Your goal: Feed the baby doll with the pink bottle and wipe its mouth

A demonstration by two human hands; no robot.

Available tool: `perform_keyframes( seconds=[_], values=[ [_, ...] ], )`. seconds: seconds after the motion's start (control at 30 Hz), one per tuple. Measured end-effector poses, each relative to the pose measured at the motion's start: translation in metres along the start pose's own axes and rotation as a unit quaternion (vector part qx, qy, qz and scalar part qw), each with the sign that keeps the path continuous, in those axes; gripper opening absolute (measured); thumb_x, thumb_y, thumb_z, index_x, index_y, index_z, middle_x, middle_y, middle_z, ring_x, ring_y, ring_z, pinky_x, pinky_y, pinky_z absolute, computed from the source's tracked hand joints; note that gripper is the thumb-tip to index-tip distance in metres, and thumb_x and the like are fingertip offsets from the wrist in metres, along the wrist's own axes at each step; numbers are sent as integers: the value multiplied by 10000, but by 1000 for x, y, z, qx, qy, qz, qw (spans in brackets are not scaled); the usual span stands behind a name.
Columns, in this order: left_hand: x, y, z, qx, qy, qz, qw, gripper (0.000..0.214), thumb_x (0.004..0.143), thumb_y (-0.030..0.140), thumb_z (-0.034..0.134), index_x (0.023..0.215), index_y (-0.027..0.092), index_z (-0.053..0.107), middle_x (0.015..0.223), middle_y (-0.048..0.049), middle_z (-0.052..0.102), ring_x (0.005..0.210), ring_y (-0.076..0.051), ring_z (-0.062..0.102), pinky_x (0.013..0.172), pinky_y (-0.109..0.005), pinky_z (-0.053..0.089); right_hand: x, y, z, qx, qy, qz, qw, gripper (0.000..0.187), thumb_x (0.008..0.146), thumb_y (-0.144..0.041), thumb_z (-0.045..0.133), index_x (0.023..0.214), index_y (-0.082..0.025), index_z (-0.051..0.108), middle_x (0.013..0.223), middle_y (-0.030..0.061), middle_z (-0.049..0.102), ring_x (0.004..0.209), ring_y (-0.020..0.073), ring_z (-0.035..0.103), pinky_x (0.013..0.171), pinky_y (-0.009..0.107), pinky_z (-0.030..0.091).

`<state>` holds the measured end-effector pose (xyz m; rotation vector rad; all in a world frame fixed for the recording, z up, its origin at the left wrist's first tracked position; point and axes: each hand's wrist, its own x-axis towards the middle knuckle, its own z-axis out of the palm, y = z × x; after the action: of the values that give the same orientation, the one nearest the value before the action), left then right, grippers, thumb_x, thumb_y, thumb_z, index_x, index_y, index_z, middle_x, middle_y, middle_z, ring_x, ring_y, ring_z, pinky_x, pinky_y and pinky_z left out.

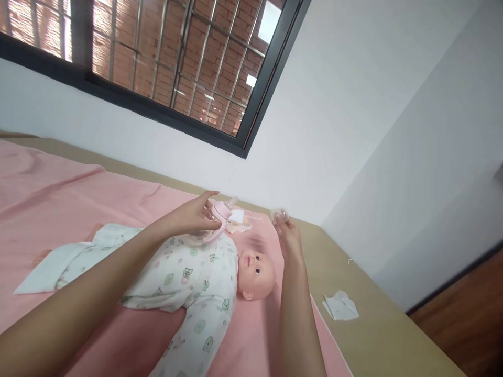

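Observation:
A baby doll [255, 269] in a white printed sleepsuit [184, 275] lies on its back on a pink sheet [47, 193]. My left hand [192, 214] is closed round a pink-handled baby bottle [220, 220] held above the doll's chest, its teat pointing right. My right hand [288, 235] is raised beyond the doll's head, its fingertips pinching a small clear bottle cap [280, 214]. The two hands are a short gap apart.
The pink sheet covers part of a beige mattress [377, 335]. A folded white tissue [340, 306] lies on the bare mattress to the right of the doll. White walls and a dark-framed barred window [176, 68] stand behind. Wooden floor [467, 314] shows at far right.

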<state>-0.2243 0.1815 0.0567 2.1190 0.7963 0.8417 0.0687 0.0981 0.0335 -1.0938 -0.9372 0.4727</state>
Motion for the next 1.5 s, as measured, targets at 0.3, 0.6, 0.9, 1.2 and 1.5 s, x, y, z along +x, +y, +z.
perform_keyframes(
  seconds=[0.3,0.6,0.9,1.2,1.5],
  values=[
    [-14,21,13,-31,-45,54,997,864,704,376,696,1461,270,293,1027,-49,648,942,-257,657,790,-342,512,-65,-53,87,16,-158,-46,986,565,722,-392,766,1223,-270,534,1164,51,656,1068,196,627,962,360,505],
    [-12,24,7,-150,18,19,988,943,606,378,809,1426,260,357,958,-42,713,929,-262,685,793,-368,549,-65,-48,81,11,-293,-12,956,834,786,-301,687,1472,-457,240,1533,-19,338,1144,190,579,977,406,509],
    [-13,26,12,-62,33,70,995,832,567,341,810,1327,251,483,1021,-49,703,1080,-302,627,882,-395,517,-72,-38,93,16,-321,-30,947,1250,517,-258,888,1471,-465,108,1531,68,284,1102,217,614,874,379,573],
    [-15,22,11,19,11,105,994,798,684,477,730,1389,272,419,1279,-88,606,1210,-318,538,980,-440,448,-70,-37,91,-63,-226,-111,966,980,541,-215,841,1371,-378,348,1374,44,467,983,187,626,859,333,543],
    [-58,56,52,48,-172,212,961,583,780,423,649,1339,387,487,1296,-13,605,1154,-293,580,939,-400,474,-14,0,15,-152,87,-119,977,907,582,-214,749,1380,-359,345,1325,33,527,910,165,619,807,272,501]
  ],
)
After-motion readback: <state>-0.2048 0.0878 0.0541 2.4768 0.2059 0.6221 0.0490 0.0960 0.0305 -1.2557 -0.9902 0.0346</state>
